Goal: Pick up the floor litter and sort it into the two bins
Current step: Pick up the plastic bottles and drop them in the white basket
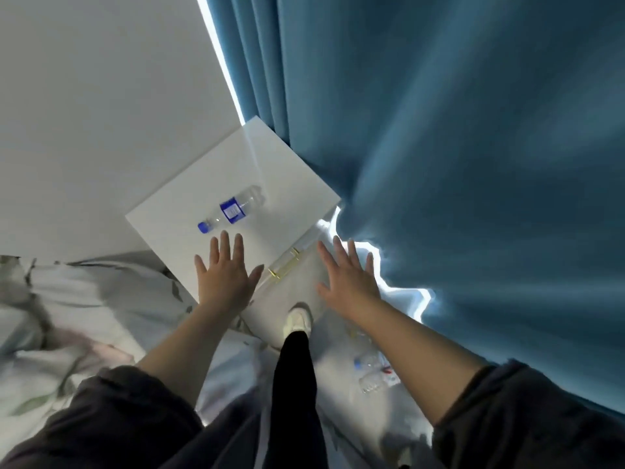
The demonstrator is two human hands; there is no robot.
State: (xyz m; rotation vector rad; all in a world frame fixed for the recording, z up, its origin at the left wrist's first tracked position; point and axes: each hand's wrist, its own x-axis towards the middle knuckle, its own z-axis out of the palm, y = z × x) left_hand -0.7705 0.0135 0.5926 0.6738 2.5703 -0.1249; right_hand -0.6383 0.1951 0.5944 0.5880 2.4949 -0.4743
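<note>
Leftmost, at nine o'clock of the view, lies rumpled floral bedding [50, 316] under a plain white wall [101, 113]. Toward the middle stands a white nightstand [270, 157], and on its top a clear water bottle [231, 208] with a blue label lies on its side, blue cap pointing to eight o'clock. The left hand [225, 279] is spread flat with straight fingers over the stand's near edge, holding nothing, with the bottle near it at twelve o'clock; whether the palm touches the top I cannot tell. A gold handle [284, 265] shows between the hands, and a pale shoe [298, 318] lies below it. The right hand [348, 279] is likewise splayed and holds nothing. At its six o'clock, crushed clear bottles [372, 375] lie on the floor beside the forearm. A blue curtain [473, 164] fills the right.
</note>
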